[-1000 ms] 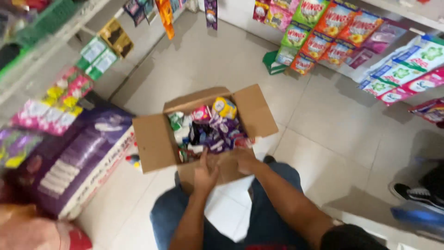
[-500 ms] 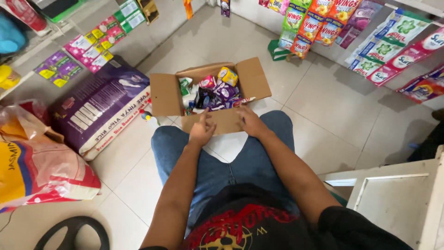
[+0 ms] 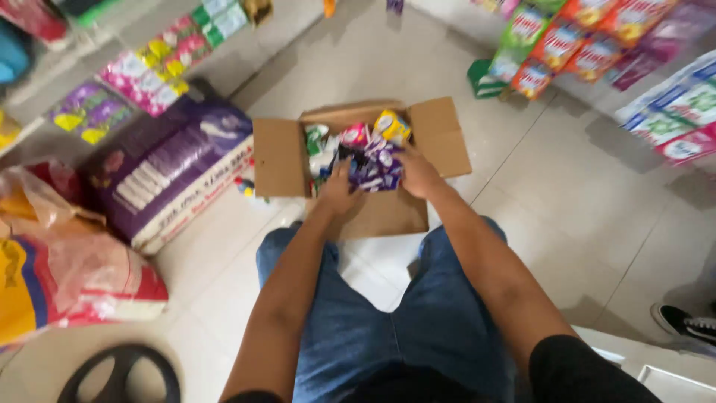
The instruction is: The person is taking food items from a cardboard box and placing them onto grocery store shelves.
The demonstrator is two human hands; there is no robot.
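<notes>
An open cardboard box (image 3: 281, 158) sits on the tiled floor in front of my knees, its flaps folded out. Inside lie several small colourful sachets (image 3: 367, 153), purple, pink, yellow and green. My left hand (image 3: 339, 190) reaches into the near left part of the box and rests on the sachets. My right hand (image 3: 418, 173) is at the right side of the pile, fingers on the purple sachets. Whether either hand grips a sachet is hidden by the hands themselves. I am seated, in blue jeans.
A large purple sack (image 3: 171, 168) and a red, yellow and blue sack (image 3: 67, 276) lie at my left. Hanging sachet strips (image 3: 559, 37) line the racks at upper right. A green packet (image 3: 485, 80) lies on the floor. Another person's black shoe (image 3: 686, 321) shows at right.
Both hands have moved from the box's near flap forward into the box, onto the sachets. The view has tilted slightly down and closer.
</notes>
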